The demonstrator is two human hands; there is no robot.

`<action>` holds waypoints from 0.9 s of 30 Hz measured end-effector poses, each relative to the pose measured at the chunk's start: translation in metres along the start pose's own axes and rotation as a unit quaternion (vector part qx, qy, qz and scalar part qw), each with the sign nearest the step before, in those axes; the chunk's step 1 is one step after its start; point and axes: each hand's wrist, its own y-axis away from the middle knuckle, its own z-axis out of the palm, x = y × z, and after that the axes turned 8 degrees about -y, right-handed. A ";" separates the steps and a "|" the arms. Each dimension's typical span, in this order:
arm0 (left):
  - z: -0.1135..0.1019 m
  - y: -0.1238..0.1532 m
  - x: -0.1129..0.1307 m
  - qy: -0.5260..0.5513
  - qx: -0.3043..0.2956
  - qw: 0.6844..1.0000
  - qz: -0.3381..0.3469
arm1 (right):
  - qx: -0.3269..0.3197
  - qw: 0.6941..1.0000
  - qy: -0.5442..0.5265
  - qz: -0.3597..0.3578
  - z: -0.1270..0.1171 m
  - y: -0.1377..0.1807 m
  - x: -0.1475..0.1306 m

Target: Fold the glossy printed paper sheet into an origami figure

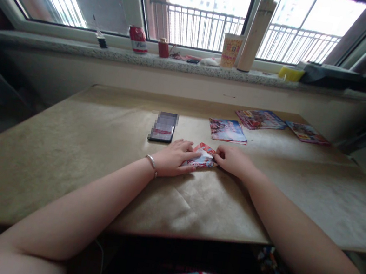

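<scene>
A small folded sheet of printed paper, red, white and blue, lies on the table between my hands. My left hand, with a silver bangle at the wrist, rests flat on its left side, fingers spread and thumb stretched across the print. At the paper's right edge my right hand is closed, thumb and fingertips pinching the edge. Just beyond my left hand lies a phone, its screen partly blurred out. A stack of printed sheets sits beyond my right hand.
Farther back on the cloth-covered table lie two more piles, printed sheets and further sheets near the right edge. The windowsill carries a red can, a patterned cup, a tall cylinder and yellow tape.
</scene>
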 end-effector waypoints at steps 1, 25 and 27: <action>0.000 -0.001 0.000 -0.001 0.001 1.000 -0.002 | 0.002 1.000 0.005 0.004 0.000 -0.001 0.000; 0.007 -0.009 0.004 -0.010 -0.024 0.999 -0.039 | 0.104 0.993 0.014 -0.058 0.016 -0.008 -0.001; 0.006 -0.009 0.004 -0.012 -0.027 0.999 -0.042 | 0.097 0.992 0.010 -0.082 0.017 -0.008 -0.002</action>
